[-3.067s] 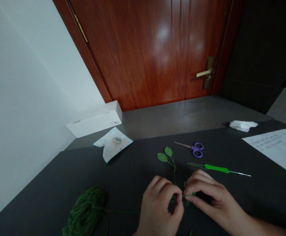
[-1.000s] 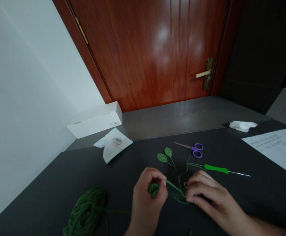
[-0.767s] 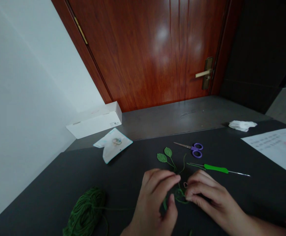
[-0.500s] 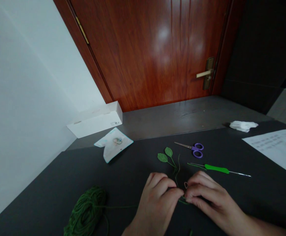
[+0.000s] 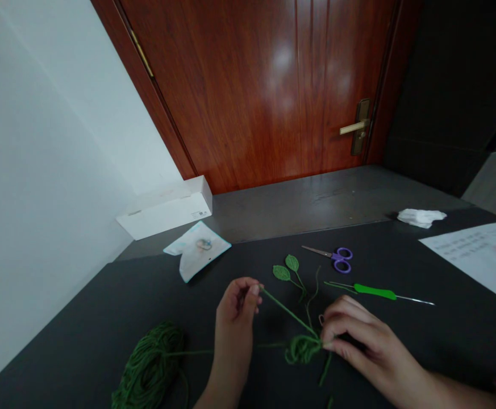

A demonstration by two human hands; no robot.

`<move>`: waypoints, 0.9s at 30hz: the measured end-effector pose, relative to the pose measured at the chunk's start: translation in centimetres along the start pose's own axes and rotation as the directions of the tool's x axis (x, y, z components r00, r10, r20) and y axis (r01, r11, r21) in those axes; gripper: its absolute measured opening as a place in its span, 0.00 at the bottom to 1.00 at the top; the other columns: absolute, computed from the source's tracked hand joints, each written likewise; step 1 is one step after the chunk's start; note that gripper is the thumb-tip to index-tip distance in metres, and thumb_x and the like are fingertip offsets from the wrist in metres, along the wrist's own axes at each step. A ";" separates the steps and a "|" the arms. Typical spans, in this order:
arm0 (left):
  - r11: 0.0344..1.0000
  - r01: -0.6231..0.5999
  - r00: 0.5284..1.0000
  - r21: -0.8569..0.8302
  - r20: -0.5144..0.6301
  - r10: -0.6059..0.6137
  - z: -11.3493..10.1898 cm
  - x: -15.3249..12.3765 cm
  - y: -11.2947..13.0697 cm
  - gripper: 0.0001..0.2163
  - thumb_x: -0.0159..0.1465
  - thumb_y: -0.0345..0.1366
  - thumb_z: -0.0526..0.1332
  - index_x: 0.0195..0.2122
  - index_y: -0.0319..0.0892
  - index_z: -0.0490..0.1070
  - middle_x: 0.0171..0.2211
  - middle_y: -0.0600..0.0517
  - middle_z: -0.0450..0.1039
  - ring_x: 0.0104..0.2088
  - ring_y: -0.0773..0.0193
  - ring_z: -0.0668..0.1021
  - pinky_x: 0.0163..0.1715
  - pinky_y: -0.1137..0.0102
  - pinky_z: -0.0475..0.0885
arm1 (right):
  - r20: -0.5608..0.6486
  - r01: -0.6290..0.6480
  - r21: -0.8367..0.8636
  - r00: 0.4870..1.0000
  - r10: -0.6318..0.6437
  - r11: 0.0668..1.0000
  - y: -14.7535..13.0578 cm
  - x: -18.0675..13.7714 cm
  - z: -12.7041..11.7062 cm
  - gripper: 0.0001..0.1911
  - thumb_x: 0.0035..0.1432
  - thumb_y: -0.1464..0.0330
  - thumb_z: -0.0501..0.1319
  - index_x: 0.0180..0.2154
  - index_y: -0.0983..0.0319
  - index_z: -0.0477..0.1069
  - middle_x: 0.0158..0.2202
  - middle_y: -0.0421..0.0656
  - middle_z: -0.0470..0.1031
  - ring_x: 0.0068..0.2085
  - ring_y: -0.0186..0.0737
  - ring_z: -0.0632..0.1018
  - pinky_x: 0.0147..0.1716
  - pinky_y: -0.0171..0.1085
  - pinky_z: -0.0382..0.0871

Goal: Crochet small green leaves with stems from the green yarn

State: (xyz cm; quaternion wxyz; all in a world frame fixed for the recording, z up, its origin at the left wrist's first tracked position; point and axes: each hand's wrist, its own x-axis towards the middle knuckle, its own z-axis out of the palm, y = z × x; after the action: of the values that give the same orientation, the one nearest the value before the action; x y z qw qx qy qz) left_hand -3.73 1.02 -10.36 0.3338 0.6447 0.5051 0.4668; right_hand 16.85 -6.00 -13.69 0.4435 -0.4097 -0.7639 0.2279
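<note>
My left hand (image 5: 237,326) pinches a strand of green yarn (image 5: 288,311), pulled taut down to my right hand (image 5: 361,335). Between thumb and fingertips, the right hand grips a small looped bundle of green yarn (image 5: 302,348). A small pinkish loop (image 5: 321,320) shows beside its fingers; what it belongs to is hidden. At the lower left lies a large skein of green yarn (image 5: 148,366), its strand running behind my left wrist toward the bundle. Two crocheted green leaves (image 5: 282,273) with stems lie just beyond the hands.
Purple-handled scissors (image 5: 340,259) and a green-handled crochet hook (image 5: 374,292) lie beyond my right hand. Farther off are a white packet (image 5: 205,253), a white box (image 5: 166,213), a crumpled white tissue (image 5: 421,217) and a printed sheet (image 5: 482,255) on the dark table.
My left hand has moved away from the right, up and to the left, drawing out a yarn strand. The looped bundle now shows; the right hand has stayed nearly in place.
</note>
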 end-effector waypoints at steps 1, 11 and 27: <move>1.000 -0.016 1.000 -0.004 0.012 0.016 0.0 0.0 -0.2 0.05 0.61 0.32 0.55 0.33 0.41 0.70 0.31 0.51 0.74 0.31 0.63 0.76 0.32 0.69 0.71 | 0.001 -0.005 -0.005 1.000 0.005 1.000 0.1 0.0 0.0 0.05 0.62 0.71 0.57 0.34 0.58 0.70 0.32 0.43 0.71 0.37 0.43 0.73 0.34 0.39 0.68; 0.776 -0.624 0.708 0.088 0.485 0.514 0.4 -1.9 2.0 0.13 0.58 0.23 0.60 0.42 0.44 0.73 0.38 0.50 0.75 0.42 0.60 0.72 0.43 0.64 0.69 | -0.004 0.010 -0.029 1.000 -0.010 1.000 0.1 0.0 0.1 0.05 0.62 0.73 0.58 0.35 0.59 0.70 0.33 0.43 0.72 0.37 0.42 0.73 0.35 0.39 0.68; 0.900 -0.392 0.895 0.191 0.307 0.324 0.8 -1.9 1.1 0.07 0.59 0.22 0.57 0.30 0.41 0.69 0.29 0.52 0.70 0.32 0.65 0.74 0.33 0.70 0.69 | 0.024 0.009 -0.002 1.000 -0.009 1.000 0.2 -0.2 0.0 0.05 0.61 0.74 0.59 0.35 0.58 0.69 0.33 0.42 0.71 0.37 0.41 0.72 0.36 0.38 0.67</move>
State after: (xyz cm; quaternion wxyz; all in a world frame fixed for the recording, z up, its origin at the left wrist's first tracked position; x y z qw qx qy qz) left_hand -2.68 -1.05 -10.10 0.2235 0.8207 0.3812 0.3623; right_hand 16.99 -6.02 -13.94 0.4348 -0.4039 -0.7713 0.2299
